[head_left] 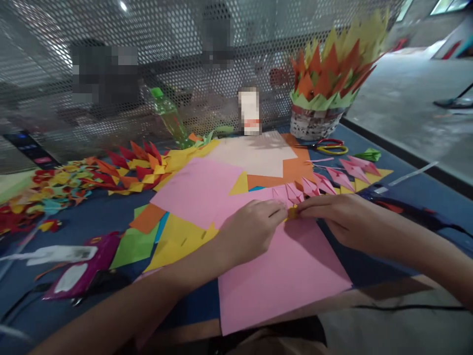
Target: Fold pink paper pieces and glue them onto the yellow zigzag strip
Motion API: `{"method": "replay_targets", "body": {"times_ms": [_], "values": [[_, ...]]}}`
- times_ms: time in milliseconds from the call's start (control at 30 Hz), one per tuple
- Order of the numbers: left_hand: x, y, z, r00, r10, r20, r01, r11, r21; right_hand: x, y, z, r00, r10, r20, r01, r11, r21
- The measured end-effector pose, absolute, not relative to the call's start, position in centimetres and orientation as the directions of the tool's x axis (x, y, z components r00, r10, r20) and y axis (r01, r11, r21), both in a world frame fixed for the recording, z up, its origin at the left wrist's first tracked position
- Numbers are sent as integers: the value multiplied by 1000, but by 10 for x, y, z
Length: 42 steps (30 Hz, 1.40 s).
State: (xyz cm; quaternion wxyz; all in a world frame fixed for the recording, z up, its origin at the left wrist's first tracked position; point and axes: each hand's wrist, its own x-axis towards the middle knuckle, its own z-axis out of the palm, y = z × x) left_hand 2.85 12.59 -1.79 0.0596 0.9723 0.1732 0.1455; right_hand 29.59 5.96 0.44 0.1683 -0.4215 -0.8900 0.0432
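Observation:
A chain of folded paper pieces (327, 181), pink points over yellow ones, stretches across the right side of the table. At its near end, my left hand (256, 224) is closed, its fingertips pinching a pink piece. My right hand (345, 217) reaches in from the right with its fingers pressed together on the same end, by a small yellow piece (292, 213). Its thumb is partly hidden. Beneath both hands lies a large sheet of pink paper (273, 281).
More pink, white (254, 153), orange and yellow sheets overlap behind. Folded red-and-yellow chains (136, 170) lie left, near a bottle (172, 118) and a purple pouch (86, 266). Scissors (330, 147) and a paper-decorated basket (316, 122) stand right, before a perforated metal screen (166, 44).

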Motion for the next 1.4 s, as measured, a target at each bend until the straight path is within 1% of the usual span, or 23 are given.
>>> {"method": "replay_targets", "body": {"times_ms": [233,500,733,800,900,1000,1133,1400], "values": [[30,130,-28,891,339,302,311,-941,136,297,51,-9,-543,757,364,747,634,-202],[29,127,-28,896,335,292,315,-942,115,298,54,-15,-533,762,368,744,629,-224],[30,131,-16,934,279,224,265,-960,90,295,57,-15,-516,760,395,740,628,-241],[27,133,-11,928,293,232,274,-955,112,294,56,-16,-509,758,408,739,628,-244],[18,134,-4,892,355,279,326,-934,146,295,51,-21,-491,757,432,743,623,-246],[11,131,0,864,394,314,365,-919,151,296,47,-32,-453,761,465,757,604,-249],[14,121,-6,887,365,284,352,-931,97,296,45,-45,-400,753,522,771,585,-253],[25,116,-12,891,381,248,394,-919,-2,292,39,-54,-359,733,578,772,581,-258]]}}
